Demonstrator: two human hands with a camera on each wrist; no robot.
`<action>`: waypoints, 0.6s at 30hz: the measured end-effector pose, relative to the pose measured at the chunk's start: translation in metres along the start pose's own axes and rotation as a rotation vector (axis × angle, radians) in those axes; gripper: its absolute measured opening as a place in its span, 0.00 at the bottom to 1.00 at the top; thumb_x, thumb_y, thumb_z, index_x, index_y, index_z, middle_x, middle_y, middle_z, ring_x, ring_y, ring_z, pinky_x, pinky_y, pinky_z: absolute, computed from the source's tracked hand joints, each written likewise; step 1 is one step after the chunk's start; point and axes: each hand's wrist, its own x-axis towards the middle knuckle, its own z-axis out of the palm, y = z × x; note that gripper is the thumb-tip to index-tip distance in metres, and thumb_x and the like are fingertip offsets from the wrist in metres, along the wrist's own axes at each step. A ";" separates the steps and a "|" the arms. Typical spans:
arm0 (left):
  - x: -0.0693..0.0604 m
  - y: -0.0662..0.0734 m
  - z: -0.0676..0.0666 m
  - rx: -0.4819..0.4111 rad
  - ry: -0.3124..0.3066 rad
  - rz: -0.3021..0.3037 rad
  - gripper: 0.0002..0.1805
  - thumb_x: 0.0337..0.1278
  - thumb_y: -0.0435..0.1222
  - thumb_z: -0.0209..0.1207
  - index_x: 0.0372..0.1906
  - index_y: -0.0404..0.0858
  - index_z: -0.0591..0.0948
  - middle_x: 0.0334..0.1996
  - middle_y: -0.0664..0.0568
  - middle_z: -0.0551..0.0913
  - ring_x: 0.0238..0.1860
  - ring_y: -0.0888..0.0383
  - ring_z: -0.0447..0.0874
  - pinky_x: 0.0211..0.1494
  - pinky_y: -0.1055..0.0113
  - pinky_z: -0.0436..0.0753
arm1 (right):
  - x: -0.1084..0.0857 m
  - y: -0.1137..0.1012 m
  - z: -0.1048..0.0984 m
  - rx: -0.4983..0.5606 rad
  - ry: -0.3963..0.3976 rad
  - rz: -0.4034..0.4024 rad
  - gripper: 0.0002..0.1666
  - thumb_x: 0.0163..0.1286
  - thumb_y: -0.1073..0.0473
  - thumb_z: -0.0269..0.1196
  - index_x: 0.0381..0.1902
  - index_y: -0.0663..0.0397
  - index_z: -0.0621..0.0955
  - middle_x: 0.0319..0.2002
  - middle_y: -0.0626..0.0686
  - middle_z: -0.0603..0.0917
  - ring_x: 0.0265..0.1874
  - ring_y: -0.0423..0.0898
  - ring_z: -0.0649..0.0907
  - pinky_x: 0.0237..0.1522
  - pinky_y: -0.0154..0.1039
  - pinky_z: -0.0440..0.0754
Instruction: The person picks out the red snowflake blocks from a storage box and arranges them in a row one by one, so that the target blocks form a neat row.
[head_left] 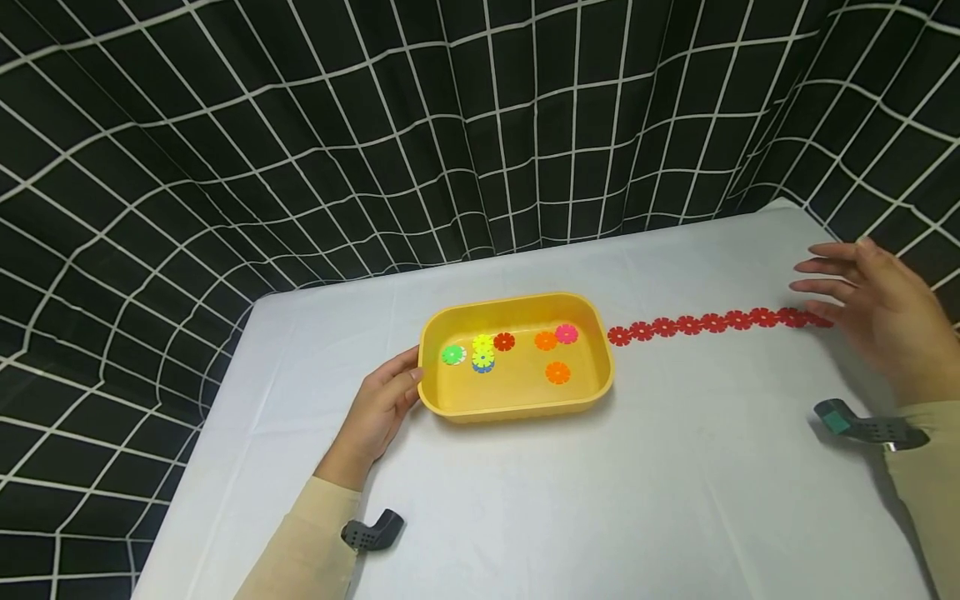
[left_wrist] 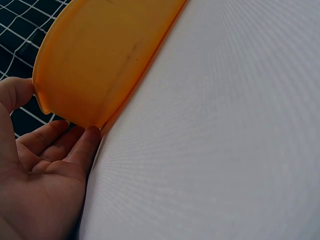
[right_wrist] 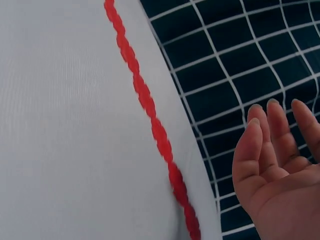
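Note:
A yellow plastic tray (head_left: 517,408) stands on the table with several flower-shaped discs inside. My left hand (head_left: 378,408) grips its left end, thumb at the rim and fingertips against the lower edge, as the tray's outer wall (left_wrist: 100,65) shows in the left wrist view. From the tray's right side a chain of red notched discs (head_left: 688,325) stretches to the right across the cloth. Above the chain's far right end hovers my right hand (head_left: 885,308), fingers loosely bent and holding nothing. In the right wrist view that hand (right_wrist: 280,185) is apart from the red chain (right_wrist: 160,135).
In the tray lie orange discs (head_left: 557,372), a pink disc (head_left: 566,333), a red disc (head_left: 504,342), a green disc (head_left: 453,355) and overlapping yellow discs (head_left: 483,343). A white cloth (head_left: 600,500) covers the table. Black gridded curtains (head_left: 480,125) hang behind and beside it.

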 end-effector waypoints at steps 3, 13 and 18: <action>0.000 0.000 0.000 -0.004 0.001 -0.001 0.28 0.82 0.36 0.57 0.79 0.30 0.72 0.77 0.45 0.73 0.75 0.50 0.73 0.72 0.61 0.77 | -0.001 -0.002 0.006 -0.009 -0.041 -0.008 0.22 0.91 0.54 0.51 0.72 0.54 0.79 0.59 0.51 0.85 0.52 0.44 0.87 0.47 0.29 0.85; 0.000 -0.001 0.000 -0.010 0.001 -0.003 0.29 0.81 0.36 0.57 0.79 0.30 0.71 0.77 0.45 0.72 0.75 0.50 0.73 0.72 0.61 0.77 | 0.001 -0.007 0.025 0.090 -0.173 -0.065 0.24 0.92 0.59 0.45 0.72 0.63 0.77 0.60 0.57 0.85 0.52 0.48 0.89 0.51 0.34 0.87; 0.000 0.000 -0.001 -0.009 0.000 -0.001 0.29 0.81 0.36 0.57 0.79 0.30 0.71 0.77 0.45 0.72 0.75 0.49 0.73 0.72 0.61 0.77 | 0.001 -0.008 0.033 0.110 -0.219 -0.081 0.25 0.91 0.59 0.42 0.72 0.65 0.77 0.59 0.58 0.85 0.53 0.50 0.88 0.51 0.36 0.87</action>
